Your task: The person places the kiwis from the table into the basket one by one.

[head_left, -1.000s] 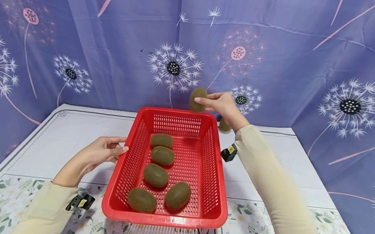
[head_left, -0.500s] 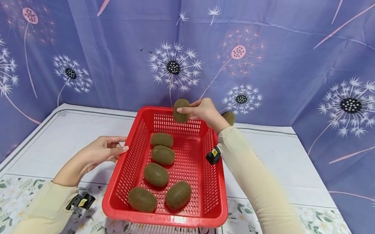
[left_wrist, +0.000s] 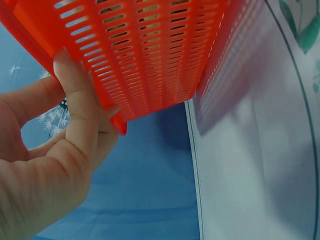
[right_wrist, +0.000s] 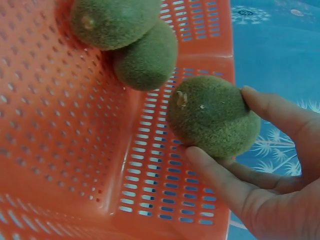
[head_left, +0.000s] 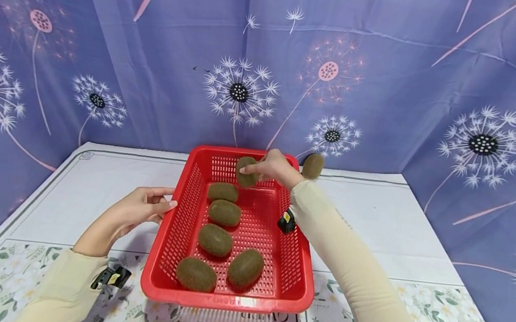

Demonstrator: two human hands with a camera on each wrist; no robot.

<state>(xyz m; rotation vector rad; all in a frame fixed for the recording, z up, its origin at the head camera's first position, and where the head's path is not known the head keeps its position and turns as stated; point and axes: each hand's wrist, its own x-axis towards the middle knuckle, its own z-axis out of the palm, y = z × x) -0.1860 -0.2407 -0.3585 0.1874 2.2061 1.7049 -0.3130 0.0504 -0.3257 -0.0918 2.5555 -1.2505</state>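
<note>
A red plastic basket [head_left: 225,302] with slotted walls stands mid-table. Several brown fuzzy kiwis lie in it: a front-left kiwi [head_left: 196,274], a front-right one and three up its left side. My left hand [head_left: 134,213] holds the basket's left rim between thumb and fingers; the left wrist view shows the left thumb [left_wrist: 75,90] against the outer wall. Inside the far end, my right hand [head_left: 275,167] pinches a kiwi [right_wrist: 212,115] between thumb and fingers, below the rim and above the floor. In the right wrist view, two other kiwis [right_wrist: 147,57] rest nearby.
Another kiwi [head_left: 313,166] sits outside, behind the basket's far right corner at the table's back edge. A purple dandelion-print curtain [head_left: 154,64] hangs behind and at both sides. White cloth [head_left: 366,216] covers the table, floral at the front.
My right hand has carried its kiwi left and then down, from above the far rim into the basket. The left hand and the other kiwis stay put.
</note>
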